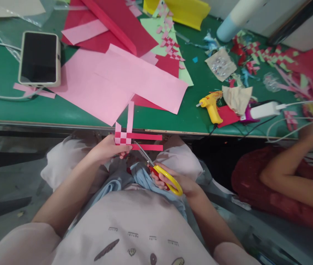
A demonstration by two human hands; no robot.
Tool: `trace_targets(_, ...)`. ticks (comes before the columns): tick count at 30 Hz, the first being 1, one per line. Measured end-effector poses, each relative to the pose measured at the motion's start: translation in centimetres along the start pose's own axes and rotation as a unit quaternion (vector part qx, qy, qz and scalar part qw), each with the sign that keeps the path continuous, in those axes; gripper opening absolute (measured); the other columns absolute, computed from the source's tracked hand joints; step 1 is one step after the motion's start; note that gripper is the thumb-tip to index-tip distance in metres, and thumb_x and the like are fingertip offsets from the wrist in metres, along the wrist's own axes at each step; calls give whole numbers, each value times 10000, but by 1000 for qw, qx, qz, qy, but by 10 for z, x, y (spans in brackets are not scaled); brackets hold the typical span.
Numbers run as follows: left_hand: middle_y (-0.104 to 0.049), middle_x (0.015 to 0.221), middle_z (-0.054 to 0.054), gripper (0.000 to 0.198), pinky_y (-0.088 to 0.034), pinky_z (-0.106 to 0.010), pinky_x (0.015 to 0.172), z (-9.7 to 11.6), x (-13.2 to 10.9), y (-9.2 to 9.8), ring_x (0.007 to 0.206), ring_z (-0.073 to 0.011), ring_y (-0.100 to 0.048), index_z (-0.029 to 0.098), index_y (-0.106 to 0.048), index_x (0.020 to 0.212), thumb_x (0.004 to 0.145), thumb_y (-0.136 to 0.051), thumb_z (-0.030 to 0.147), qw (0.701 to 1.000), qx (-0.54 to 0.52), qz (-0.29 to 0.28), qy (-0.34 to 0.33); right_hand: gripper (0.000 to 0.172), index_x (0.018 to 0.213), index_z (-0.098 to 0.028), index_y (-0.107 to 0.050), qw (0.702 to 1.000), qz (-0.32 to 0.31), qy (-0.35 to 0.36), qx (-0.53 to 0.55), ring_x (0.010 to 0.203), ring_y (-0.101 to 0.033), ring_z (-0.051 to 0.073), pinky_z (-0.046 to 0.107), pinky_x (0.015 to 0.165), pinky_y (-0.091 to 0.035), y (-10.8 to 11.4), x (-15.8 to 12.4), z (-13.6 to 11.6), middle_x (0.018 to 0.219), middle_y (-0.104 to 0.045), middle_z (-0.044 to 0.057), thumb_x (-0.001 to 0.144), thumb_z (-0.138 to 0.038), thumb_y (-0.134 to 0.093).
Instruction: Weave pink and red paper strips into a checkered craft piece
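Note:
Pinched in my left hand (109, 149) is a woven paper piece (122, 138) in pink and red checks, held over my lap just off the table's front edge. Two red strips stick out of it to the right, and a longer pink strip points up. My right hand (169, 178) is closed round the handles of scissors (167, 179), one yellow and one red. The scissor tips lie at the right side of the weave, by the lower red strip; whether they touch the paper I cannot tell.
On the green table (95, 118) lie pink paper sheets (95, 81), a white device with a dark screen (39, 59), a yellow glue gun (211, 106), and a white plug (265, 109) with cables. At right is another person's arm (291, 165).

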State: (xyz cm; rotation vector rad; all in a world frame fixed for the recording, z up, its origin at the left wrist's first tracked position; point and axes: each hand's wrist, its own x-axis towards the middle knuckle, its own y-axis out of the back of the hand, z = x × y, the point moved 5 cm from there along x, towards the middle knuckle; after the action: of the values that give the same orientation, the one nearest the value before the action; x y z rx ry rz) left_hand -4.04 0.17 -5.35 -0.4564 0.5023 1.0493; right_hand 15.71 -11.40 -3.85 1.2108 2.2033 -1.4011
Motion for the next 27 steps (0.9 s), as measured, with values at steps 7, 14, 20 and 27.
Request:
trace_targets(7, -594, 559, 7, 154, -431, -213, 434, -1, 1, 1, 466, -90, -515, 151, -607, 642, 678, -736, 226, 1000, -1, -3, 0, 368, 950, -228, -430, 1000, 1, -3, 10, 571, -300, 51, 244, 502, -186, 3, 2, 3, 816, -386, -29, 812, -434, -702)
trace_targets(14, -591, 561, 8, 153, -430, -210, 430, 0, 1, 1, 466, -87, -513, 144, -602, 634, 675, -729, 219, 1000, 6, 3, 1, 315, 978, -226, -443, 1000, -7, -2, 20, 575, -311, 57, 232, 497, -201, 2, 1, 3, 826, -407, -24, 841, -387, -677)
trace_targets(20, -589, 555, 10, 149, -433, -210, 431, 0, 0, 1, 465, -86, -514, 144, -600, 631, 666, -729, 210, 1000, 3, 1, 4, 351, 1025, -217, -459, 1000, -11, 3, 28, 573, -309, 52, 231, 503, -196, 5, 1, 5, 795, -390, -33, 827, -380, -699)
trace_targets(27, -598, 556, 10, 135, -431, -204, 422, 2, -1, 0, 457, -82, -515, 139, -607, 637, 661, -728, 196, 1000, -5, 5, 5, 343, 984, -230, -474, 999, 1, -9, 42, 568, -294, 66, 238, 500, -185, 6, 1, 6, 763, -400, -35, 801, -384, -720)
